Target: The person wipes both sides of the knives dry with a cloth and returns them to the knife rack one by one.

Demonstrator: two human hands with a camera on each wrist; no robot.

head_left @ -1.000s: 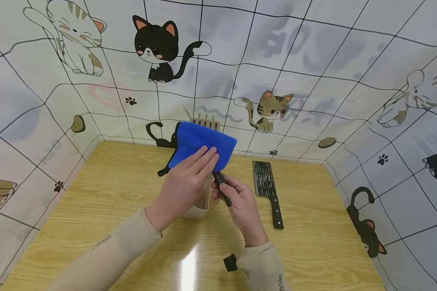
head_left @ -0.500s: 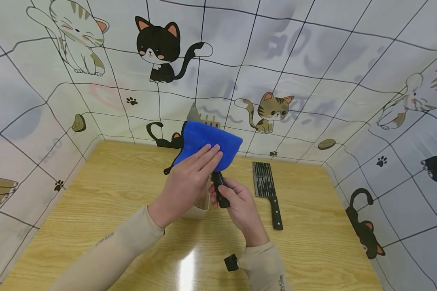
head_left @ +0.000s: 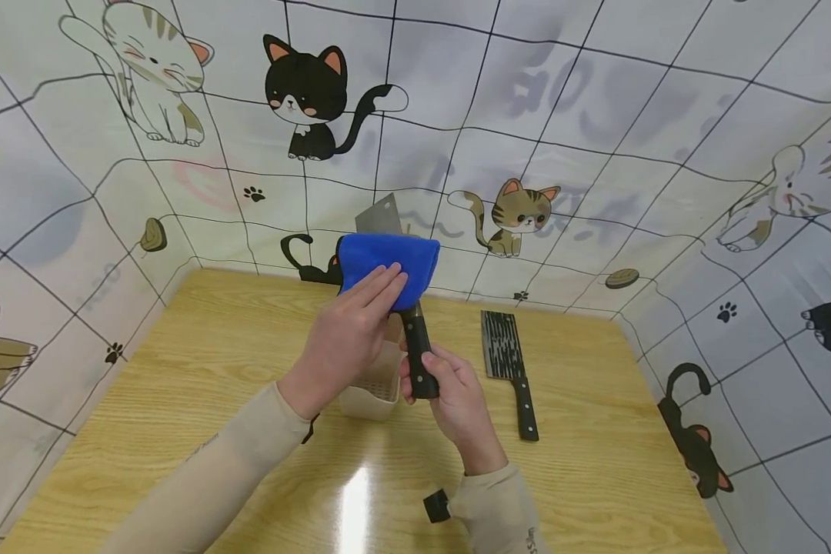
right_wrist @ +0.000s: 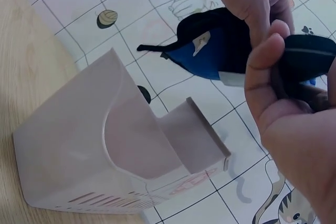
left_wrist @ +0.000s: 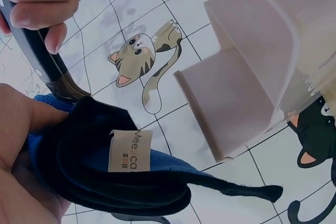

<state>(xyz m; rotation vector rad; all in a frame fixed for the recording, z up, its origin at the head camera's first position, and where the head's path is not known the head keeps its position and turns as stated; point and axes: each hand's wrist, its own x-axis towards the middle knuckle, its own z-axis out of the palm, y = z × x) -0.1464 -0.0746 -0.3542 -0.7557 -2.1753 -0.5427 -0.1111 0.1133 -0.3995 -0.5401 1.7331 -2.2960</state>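
My right hand (head_left: 457, 396) grips the black riveted handle of a kitchen cleaver (head_left: 417, 358), held up above the table. A folded blue cloth (head_left: 360, 250) with dark edging covers most of its blade; the blade's grey top end shows beyond the cloth. My left hand (head_left: 342, 331) pinches the cloth over the blade, fingers laid across the front. In the left wrist view, the thumb lies on the other side of the cloth, near a pale label (left_wrist: 130, 151). Behind and below my hands stands a beige slotted knife holder (head_left: 370, 400), partly hidden in the head view.
A second cleaver (head_left: 504, 346), its blade striped black, lies on the wooden table (head_left: 595, 462) right of my right hand. Cat-print sheeting (head_left: 415, 154) walls in the back and sides. A small black square piece (head_left: 437, 505) is beside my right sleeve.
The cloth has shifted left and slightly down with my left hand. The cleaver has turned, so more of its blade tip and handle shows. The second cleaver has stayed put.
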